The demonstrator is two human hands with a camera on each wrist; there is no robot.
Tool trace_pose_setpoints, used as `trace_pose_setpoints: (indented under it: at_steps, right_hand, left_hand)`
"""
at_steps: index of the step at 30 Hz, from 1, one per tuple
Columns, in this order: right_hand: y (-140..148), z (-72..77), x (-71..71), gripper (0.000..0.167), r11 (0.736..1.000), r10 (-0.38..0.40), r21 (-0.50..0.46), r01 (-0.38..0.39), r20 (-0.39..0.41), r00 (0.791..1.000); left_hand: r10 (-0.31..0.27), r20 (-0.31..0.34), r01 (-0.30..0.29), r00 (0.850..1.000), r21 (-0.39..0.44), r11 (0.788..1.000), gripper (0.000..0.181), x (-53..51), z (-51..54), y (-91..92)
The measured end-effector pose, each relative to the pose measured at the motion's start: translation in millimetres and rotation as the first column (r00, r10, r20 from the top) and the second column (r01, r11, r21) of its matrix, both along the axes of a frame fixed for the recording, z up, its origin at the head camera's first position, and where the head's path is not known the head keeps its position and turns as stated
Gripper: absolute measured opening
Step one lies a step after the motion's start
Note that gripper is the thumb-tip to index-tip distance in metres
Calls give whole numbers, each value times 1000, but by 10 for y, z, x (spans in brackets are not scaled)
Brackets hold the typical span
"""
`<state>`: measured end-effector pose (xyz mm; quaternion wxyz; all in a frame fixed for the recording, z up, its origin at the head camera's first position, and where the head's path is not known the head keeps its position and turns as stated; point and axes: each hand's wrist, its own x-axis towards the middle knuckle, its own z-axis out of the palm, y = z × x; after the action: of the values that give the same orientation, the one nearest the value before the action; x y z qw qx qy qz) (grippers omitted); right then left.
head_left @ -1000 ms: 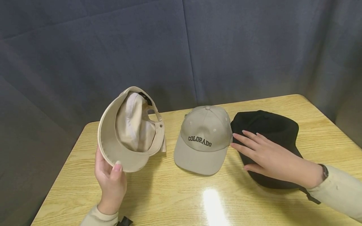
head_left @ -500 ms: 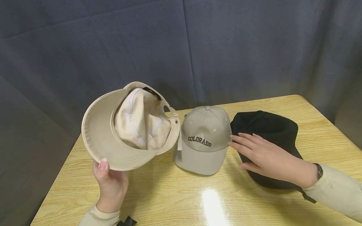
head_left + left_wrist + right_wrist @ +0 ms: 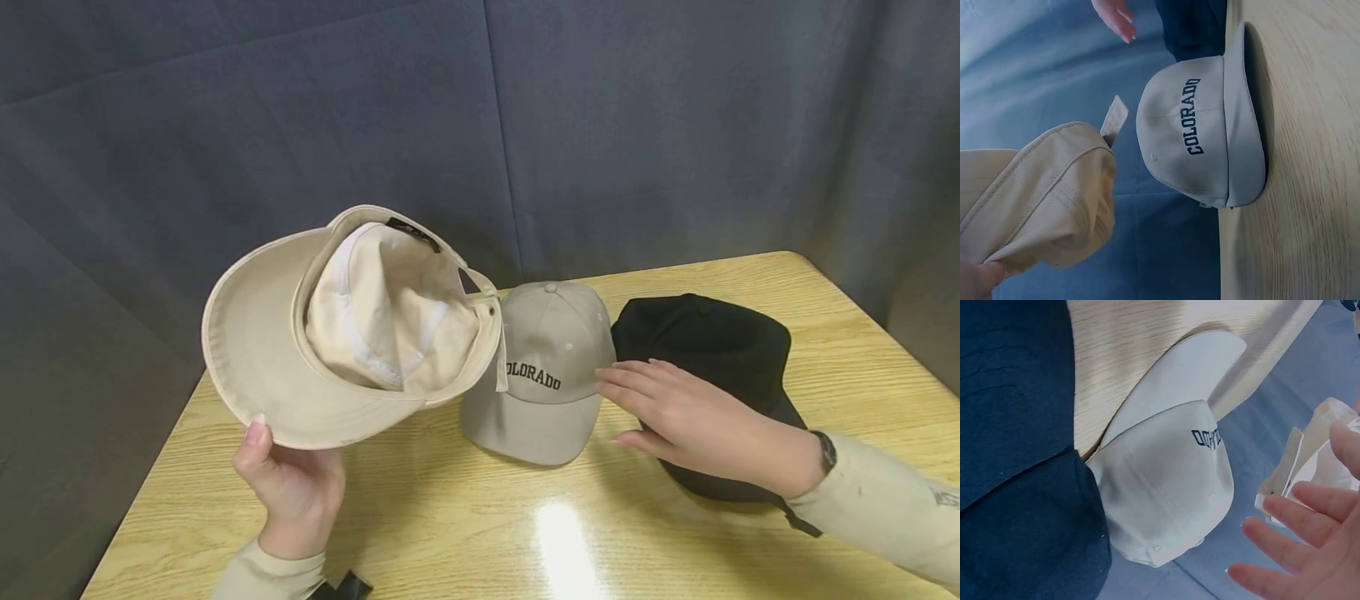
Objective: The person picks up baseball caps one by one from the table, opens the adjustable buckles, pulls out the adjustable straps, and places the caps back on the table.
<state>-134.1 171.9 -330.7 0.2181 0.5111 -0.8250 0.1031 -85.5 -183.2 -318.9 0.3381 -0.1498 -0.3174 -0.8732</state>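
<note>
A cream baseball cap [image 3: 420, 333] is held up at the left, its inside facing the head camera and its brim to the left. My left hand [image 3: 296, 492] pinches the brim's lower edge, thumb on the near face. The cap's loose strap end overlaps the grey-beige COLORADO cap [image 3: 551, 350] in the head view; the left wrist view shows the two apart. That cap stands crown up on the table. My right hand [image 3: 690, 421], fingers extended and holding nothing, hovers in front of the black cap [image 3: 712, 342], partly hiding it.
A light wooden table [image 3: 450, 517] carries the COLORADO cap and the black cap side by side. A dark grey-blue curtain [image 3: 637, 125] hangs right behind its back edge. Glare from a light lies near the table's front.
The cream cap has swung round and shifted rightward and up, showing more of its inside and brim. My right hand has drifted slightly left. The other two caps have stayed put.
</note>
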Motion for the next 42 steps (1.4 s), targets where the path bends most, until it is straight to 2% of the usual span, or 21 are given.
trace_pose_setpoints:
  at_steps: [6,13,23,25,28,31,36,39,42]
  right_hand:
    - [-80,19,-22,59,992,82,-89,-89,-76,994]
    - [-175,52,-34,51,977,116,-167,-133,-105,988]
    - [-431,5,-70,45,946,197,-252,-204,-51,979]
    - [-481,-4,-76,45,940,210,-274,-204,-8,978]
    - [-553,-15,-77,45,936,219,-301,-180,102,970]
    - [-611,-22,-68,42,941,210,-311,-132,230,950]
    - [-673,-35,-63,34,941,201,-330,-73,372,906]
    - [-707,-35,-66,33,935,219,-351,-47,467,857]
    - [-734,-16,-63,35,933,218,-360,1,568,794]
  left_hand:
    - [-1,-33,2,999,15,1000,47,-26,21,55]
    - [-2,-44,3,999,18,1000,51,-32,23,81]
    - [-19,-45,19,999,-3,1000,47,-16,-5,65]
    - [-14,-51,14,999,-9,1000,46,-13,-6,63]
    - [-15,-68,15,998,-7,1000,47,-16,-6,58]
    - [-17,-92,16,996,-10,1000,51,-23,-5,66]
    - [-16,-123,16,992,-4,1000,52,-27,15,102]
    - [-15,-125,14,992,-12,1000,49,-23,15,121]
    - [-7,-121,4,993,-30,1000,47,-14,11,140]
